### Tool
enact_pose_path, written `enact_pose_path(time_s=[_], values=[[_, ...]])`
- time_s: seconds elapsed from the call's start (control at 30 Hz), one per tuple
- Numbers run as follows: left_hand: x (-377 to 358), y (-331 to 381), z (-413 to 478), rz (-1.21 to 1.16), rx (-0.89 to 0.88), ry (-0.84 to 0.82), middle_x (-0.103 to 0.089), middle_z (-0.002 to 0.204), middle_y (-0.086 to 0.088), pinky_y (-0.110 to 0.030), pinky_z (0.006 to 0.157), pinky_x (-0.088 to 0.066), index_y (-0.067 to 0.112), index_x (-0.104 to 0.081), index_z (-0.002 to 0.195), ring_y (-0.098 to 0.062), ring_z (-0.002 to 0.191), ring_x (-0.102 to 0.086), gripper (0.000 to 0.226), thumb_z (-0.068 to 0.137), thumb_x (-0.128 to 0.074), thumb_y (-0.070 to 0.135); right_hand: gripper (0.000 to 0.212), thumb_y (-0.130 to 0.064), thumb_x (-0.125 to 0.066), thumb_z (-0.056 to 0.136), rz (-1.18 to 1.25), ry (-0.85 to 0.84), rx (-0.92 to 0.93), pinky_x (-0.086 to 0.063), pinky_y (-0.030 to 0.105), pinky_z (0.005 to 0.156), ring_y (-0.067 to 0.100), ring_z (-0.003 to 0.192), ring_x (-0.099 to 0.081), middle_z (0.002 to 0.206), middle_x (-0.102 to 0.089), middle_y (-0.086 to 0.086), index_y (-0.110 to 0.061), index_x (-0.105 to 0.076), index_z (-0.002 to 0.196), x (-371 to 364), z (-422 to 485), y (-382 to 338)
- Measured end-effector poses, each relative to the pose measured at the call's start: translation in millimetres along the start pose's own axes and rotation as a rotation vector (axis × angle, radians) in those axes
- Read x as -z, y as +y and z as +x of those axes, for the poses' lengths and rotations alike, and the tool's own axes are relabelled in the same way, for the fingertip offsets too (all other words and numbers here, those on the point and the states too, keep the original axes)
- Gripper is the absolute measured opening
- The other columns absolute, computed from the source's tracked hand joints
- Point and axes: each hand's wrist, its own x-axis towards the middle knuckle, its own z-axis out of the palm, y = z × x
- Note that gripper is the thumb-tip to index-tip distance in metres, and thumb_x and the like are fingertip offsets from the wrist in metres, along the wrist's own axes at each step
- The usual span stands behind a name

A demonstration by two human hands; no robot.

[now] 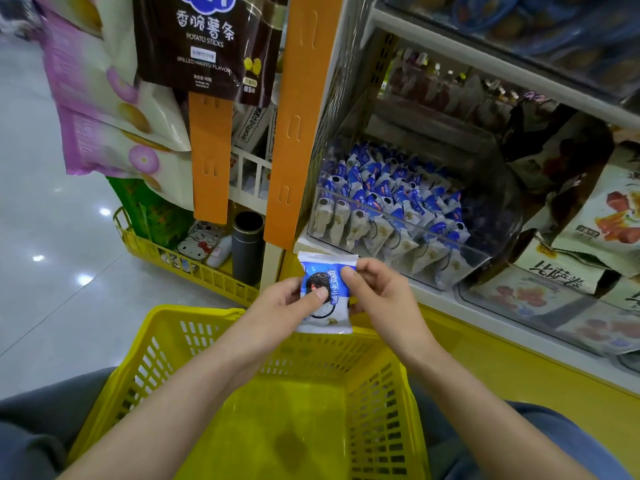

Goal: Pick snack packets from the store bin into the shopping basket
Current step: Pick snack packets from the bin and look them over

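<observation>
Holding one blue-and-white snack packet (325, 292) upright between both hands, just above the far rim of the yellow shopping basket (166, 344) and not yet inside it (crimped top edge uppermost, dark round cookie printed on the front). Left hand (287, 301) curled round the packet's left edge, thumb pressed flat on the printed cookie; right hand (379, 289) pinching the right edge, thumb on the front, remaining fingers tucked behind the wrapper and mostly hidden. Basket low in front, slotted walls all round, grey-clad legs (34, 427) showing on either side of it. Up and to the right, on a white shelf (502, 327), the clear store bin (408, 226), packed with more packets (391, 199) of the same blue-and-white kind, standing on edge in rows. Just beside that to the right, a second clear bin (465, 296) with pale packets printed in red and orange. Left of the shelf, two orange hanging strips (211, 157), with a dark bag of potato sticks (204, 43) clipped high and pink-and-cream bags (114, 109) further left. Lower down, a yellow wire tray (194, 270) near the floor, carrying a dark cylinder (247, 247), a Hello Kitty item (195, 245) and green bags (152, 213). At far left, glossy pale floor (45, 202) dotted with lamp reflections. Higher still, another shelf level with blurred blue packs (519, 15), too smeared to read.
</observation>
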Motion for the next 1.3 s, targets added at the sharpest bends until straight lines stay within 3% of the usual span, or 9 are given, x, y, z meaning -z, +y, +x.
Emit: enact_pose_path(time_s=[0.17, 0.3, 0.37, 0.43, 0.57, 0.93, 1.1, 1.2, 1.3], values=[[-1.6, 1.1, 3.8, -0.045, -0.05, 0.033, -0.071, 0.106, 0.003, -0.011, 0.08, -0.049, 0.015, -0.06, 0.115, -0.004, 0.098, -0.065, 0.024, 0.094, -0.049, 0.02, 0.017, -0.015, -0.053, 0.091, -0.189, 0.089, 0.201, -0.053, 0.02, 0.08, 0.007, 0.094, -0.064, 0.099, -0.068, -0.007, -0.027, -0.06, 0.101, 34.1, 10.8, -24.1], [-4.5, 0.8, 9.7, -0.061, -0.069, 0.064, -0.07, 0.106, 0.003, -0.009, 0.075, -0.048, 0.014, -0.06, 0.114, -0.004, 0.098, -0.064, 0.024, 0.094, -0.049, 0.02, 0.015, -0.019, -0.054, 0.091, -0.565, 0.206, 0.262, -0.047, 0.008, 0.077, -0.004, 0.09, -0.061, 0.097, -0.064, -0.015, -0.032, -0.06, 0.097, 82.7, 35.4, -54.3], [-7.1, 1.6, 13.1, -0.055, -0.075, 0.081, -0.069, 0.106, 0.003, -0.007, 0.071, -0.047, 0.014, -0.06, 0.113, -0.003, 0.096, -0.062, 0.022, 0.094, -0.05, 0.02, 0.014, -0.022, -0.054, 0.092, -0.841, 0.18, 0.161, -0.043, 0.005, 0.07, -0.004, 0.085, -0.057, 0.095, -0.06, -0.018, -0.029, -0.061, 0.102, 102.1, 55.1, -63.3], [-9.3, 1.6, 16.2, -0.056, -0.074, 0.087, -0.068, 0.105, 0.003, -0.006, 0.068, -0.046, 0.016, -0.06, 0.11, -0.002, 0.094, -0.061, 0.02, 0.094, -0.051, 0.021, 0.018, -0.024, -0.053, 0.092, -1.059, 0.102, -0.05, -0.041, 0.015, 0.074, 0.003, 0.085, -0.055, 0.101, -0.059, -0.01, -0.023, -0.06, 0.109, 116.9, 74.3, -65.2], [-13.4, 0.7, 20.8, -0.065, -0.069, 0.086, -0.068, 0.104, 0.004, -0.018, 0.08, -0.046, 0.019, -0.06, 0.11, -0.007, 0.1, -0.062, 0.019, 0.093, -0.052, 0.024, 0.024, -0.025, -0.052, 0.093, -1.398, -0.113, -0.272, -0.042, 0.027, 0.084, 0.015, 0.095, -0.054, 0.114, -0.059, 0.004, -0.016, -0.06, 0.114, 130.4, 98.6, -60.1], [-14.4, 6.3, 26.6, -0.093, -0.069, 0.081, -0.065, 0.1, 0.011, -0.014, 0.066, -0.042, 0.028, -0.055, 0.112, 0.0, 0.092, -0.059, 0.019, 0.093, -0.051, 0.03, 0.026, -0.031, -0.053, 0.092, -1.573, -0.222, -0.31, -0.038, 0.024, 0.078, 0.013, 0.088, -0.05, 0.107, -0.059, 0.004, -0.013, -0.062, 0.108, 135.1, 117.2, -52.4], [-14.6, 5.5, 27.6, -0.084, -0.069, 0.081, -0.065, 0.102, 0.009, -0.016, 0.067, -0.042, 0.025, -0.055, 0.114, -0.002, 0.095, -0.058, 0.022, 0.093, -0.051, 0.03, 0.035, -0.037, -0.048, 0.094, -1.644, -0.276, -0.372, -0.047, 0.033, 0.088, 0.02, 0.097, -0.057, 0.112, -0.061, 0.008, -0.011, -0.062, 0.114, 132.7, 117.7, -50.9], [-14.4, 3.1, 27.5, -0.073, -0.07, 0.074, -0.065, 0.101, 0.01, -0.016, 0.067, -0.042, 0.027, -0.056, 0.113, -0.002, 0.094, -0.059, 0.021, 0.093, -0.051, 0.03, 0.036, -0.039, -0.049, 0.093, -1.637, -0.282, -0.422, -0.046, 0.033, 0.081, 0.02, 0.088, -0.058, 0.102, -0.063, 0.008, -0.008, -0.066, 0.101, 132.2, 120.9, -51.4], [-14.0, 1.3, 28.1, -0.073, -0.068, 0.074, -0.066, 0.098, 0.012, -0.014, 0.065, -0.042, 0.029, -0.055, 0.109, 0.0, 0.091, -0.06, 0.017, 0.093, -0.052, 0.03, 0.028, -0.037, -0.053, 0.091, -1.596, -0.304, -0.45, -0.041, 0.03, 0.069, 0.015, 0.072, -0.05, 0.084, -0.057, 0.004, -0.015, -0.06, 0.075, 131.3, 121.7, -51.4]])
